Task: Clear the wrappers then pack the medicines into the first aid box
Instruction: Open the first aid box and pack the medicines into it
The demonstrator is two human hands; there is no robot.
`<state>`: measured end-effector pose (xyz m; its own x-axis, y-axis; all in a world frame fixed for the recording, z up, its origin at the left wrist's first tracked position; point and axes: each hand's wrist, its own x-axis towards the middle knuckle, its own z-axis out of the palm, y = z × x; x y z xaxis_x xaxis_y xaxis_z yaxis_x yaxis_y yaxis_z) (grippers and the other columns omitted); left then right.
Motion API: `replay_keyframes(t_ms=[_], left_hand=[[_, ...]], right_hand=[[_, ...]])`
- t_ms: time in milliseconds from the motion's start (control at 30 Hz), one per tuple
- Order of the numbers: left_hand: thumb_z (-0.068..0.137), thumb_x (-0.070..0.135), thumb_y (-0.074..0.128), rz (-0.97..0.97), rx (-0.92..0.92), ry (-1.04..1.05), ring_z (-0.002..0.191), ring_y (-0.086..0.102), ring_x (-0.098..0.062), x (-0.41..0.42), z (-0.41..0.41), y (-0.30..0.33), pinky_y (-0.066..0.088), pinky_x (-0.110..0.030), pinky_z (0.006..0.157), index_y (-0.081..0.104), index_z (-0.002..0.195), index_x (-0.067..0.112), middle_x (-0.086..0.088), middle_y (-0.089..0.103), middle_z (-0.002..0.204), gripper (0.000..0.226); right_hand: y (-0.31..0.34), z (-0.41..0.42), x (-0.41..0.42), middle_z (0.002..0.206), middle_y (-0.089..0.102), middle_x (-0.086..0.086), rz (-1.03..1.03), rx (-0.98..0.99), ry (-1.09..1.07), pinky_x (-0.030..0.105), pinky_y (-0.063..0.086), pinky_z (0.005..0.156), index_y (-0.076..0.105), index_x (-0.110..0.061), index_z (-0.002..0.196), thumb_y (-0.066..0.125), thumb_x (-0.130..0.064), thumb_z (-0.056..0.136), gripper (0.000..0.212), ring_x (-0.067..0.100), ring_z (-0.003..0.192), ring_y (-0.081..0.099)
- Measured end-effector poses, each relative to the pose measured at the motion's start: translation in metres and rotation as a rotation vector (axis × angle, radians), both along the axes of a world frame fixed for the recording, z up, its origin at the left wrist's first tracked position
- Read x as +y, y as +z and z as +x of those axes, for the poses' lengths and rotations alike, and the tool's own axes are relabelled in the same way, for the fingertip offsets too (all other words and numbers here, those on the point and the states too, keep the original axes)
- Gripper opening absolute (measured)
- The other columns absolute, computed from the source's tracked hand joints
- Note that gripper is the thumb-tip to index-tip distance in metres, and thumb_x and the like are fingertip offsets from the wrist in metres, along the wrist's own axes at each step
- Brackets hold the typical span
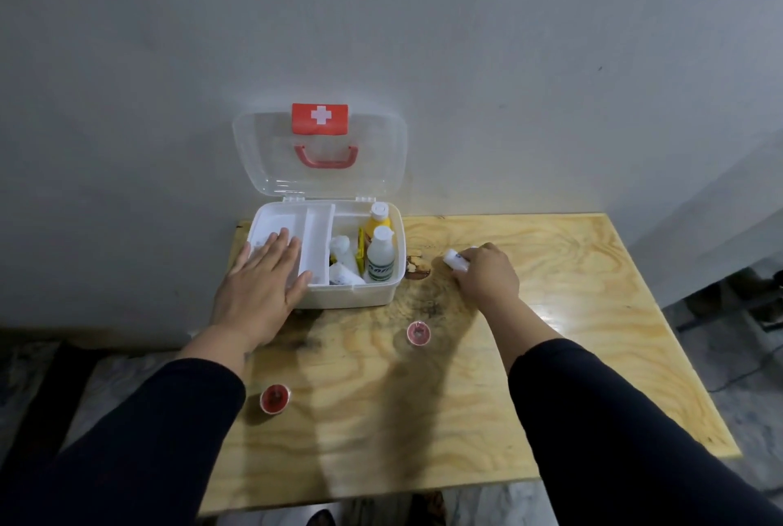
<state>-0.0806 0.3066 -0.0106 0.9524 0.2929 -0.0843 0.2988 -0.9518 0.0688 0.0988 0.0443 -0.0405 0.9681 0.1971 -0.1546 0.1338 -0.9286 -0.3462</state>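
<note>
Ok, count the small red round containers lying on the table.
2. One small red round container sits mid-table, in front of the first aid box. The other lies nearer the front left edge, beside the left sleeve. More could be hidden under the arms.

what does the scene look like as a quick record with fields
box: first aid box on the wooden table, clear lid open
in box: yellow bottle, white bottle, white packets
left hand: flat and open on the box's left compartment
right hand: closed on a small white tube at the table
still out: two small red containers
</note>
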Motion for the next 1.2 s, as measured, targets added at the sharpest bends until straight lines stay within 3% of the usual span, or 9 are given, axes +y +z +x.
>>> replay_keyframes(t_ms=[100, 167, 267, 467, 700, 867, 1000, 1100, 1200], left_hand=[[0.085, 0.06, -0.013, -0.005, 0.033, -0.002, 0.151, 0.001, -0.013, -0.001, 0.001, 0.003, -0.004, -0.035, 0.122, 0.008, 0.155, 0.018, 0.0, 0.001, 0.164, 0.084], [0.098, 0.055, 0.002, -0.014, 0.069, 0.003, 0.151, -0.001, -0.013, -0.002, 0.002, 0.008, -0.005, -0.035, 0.122, 0.005, 0.156, 0.017, -0.001, -0.001, 0.164, 0.069], [0.101, 0.051, 0.015, -0.054, 0.107, -0.003, 0.152, -0.001, -0.014, -0.003, 0.003, 0.02, -0.003, -0.035, 0.123, 0.005, 0.156, 0.016, -0.002, -0.001, 0.165, 0.066], [0.093, 0.064, 0.035, -0.201, 0.005, 0.142, 0.151, -0.008, -0.019, 0.003, -0.004, 0.035, 0.001, -0.036, 0.122, -0.003, 0.155, 0.01, -0.005, -0.011, 0.164, 0.09], [0.078, 0.071, 0.055, -0.407, 0.027, 0.225, 0.152, 0.001, -0.019, 0.024, -0.007, 0.028, 0.022, -0.04, 0.12, -0.006, 0.155, 0.012, -0.002, -0.008, 0.164, 0.114], [0.078, 0.064, 0.063, -0.486, -0.011, 0.216, 0.15, 0.018, -0.021, 0.031, -0.008, 0.023, 0.032, -0.04, 0.115, -0.001, 0.155, 0.015, 0.0, 0.007, 0.165, 0.112], [0.076, 0.062, 0.067, -0.52, -0.037, 0.189, 0.144, 0.032, -0.02, 0.034, -0.006, 0.021, 0.04, -0.039, 0.108, 0.008, 0.155, 0.014, 0.002, 0.02, 0.162, 0.11], [0.075, 0.061, 0.069, -0.54, -0.061, 0.177, 0.14, 0.037, -0.02, 0.035, -0.007, 0.02, 0.042, -0.039, 0.105, 0.012, 0.153, 0.011, 0.001, 0.026, 0.159, 0.109], [0.072, 0.065, 0.068, -0.549, -0.065, 0.182, 0.139, 0.039, -0.018, 0.038, -0.007, 0.017, 0.044, -0.041, 0.104, 0.015, 0.152, 0.016, 0.003, 0.03, 0.157, 0.108]], right_hand=[[0.013, -0.005, 0.006, 0.106, 0.058, 0.012, 0.094, -0.026, -0.029, 0.028, 0.038, 0.067, 0.07, -0.015, 0.104, 0.051, -0.024, 0.088, 0.026, 0.034, 0.1, 0.057], [0.033, -0.01, 0.015, 0.103, 0.059, 0.013, 0.143, -0.052, -0.004, 0.027, 0.036, 0.067, 0.07, -0.015, 0.105, 0.055, -0.024, 0.086, 0.025, 0.033, 0.098, 0.058], [0.075, -0.022, 0.039, 0.102, 0.062, 0.013, 0.222, -0.102, 0.036, 0.026, 0.037, 0.068, 0.069, -0.017, 0.108, 0.06, -0.028, 0.083, 0.028, 0.031, 0.096, 0.06], [0.13, -0.06, 0.108, 0.114, 0.069, 0.008, 0.426, -0.069, 0.07, 0.031, 0.049, 0.08, 0.064, -0.02, 0.119, 0.062, -0.041, 0.081, 0.043, 0.026, 0.103, 0.064], [0.115, -0.098, 0.167, 0.126, 0.066, 0.004, 0.446, 0.15, 0.125, 0.025, 0.044, 0.085, 0.058, -0.016, 0.128, 0.061, -0.039, 0.086, 0.048, 0.022, 0.115, 0.061], [0.112, -0.105, 0.189, 0.112, 0.072, 0.007, 0.424, 0.196, 0.116, 0.028, 0.046, 0.078, 0.067, -0.014, 0.115, 0.059, -0.04, 0.085, 0.04, 0.023, 0.103, 0.065], [0.112, -0.101, 0.199, 0.08, 0.062, 0.008, 0.431, 0.365, 0.131, 0.04, 0.053, 0.079, 0.07, -0.002, 0.094, 0.06, -0.034, 0.082, 0.035, 0.024, 0.076, 0.058], [0.112, -0.095, 0.204, 0.071, 0.057, 0.008, 0.428, 0.424, 0.052, 0.033, 0.051, 0.064, 0.06, -0.009, 0.075, 0.06, -0.031, 0.082, 0.023, 0.027, 0.07, 0.057], [0.112, -0.088, 0.205, 0.061, 0.054, 0.005, 0.357, 0.324, -0.01, 0.024, 0.039, 0.049, 0.055, -0.009, 0.076, 0.058, -0.03, 0.085, 0.023, 0.027, 0.062, 0.055]])
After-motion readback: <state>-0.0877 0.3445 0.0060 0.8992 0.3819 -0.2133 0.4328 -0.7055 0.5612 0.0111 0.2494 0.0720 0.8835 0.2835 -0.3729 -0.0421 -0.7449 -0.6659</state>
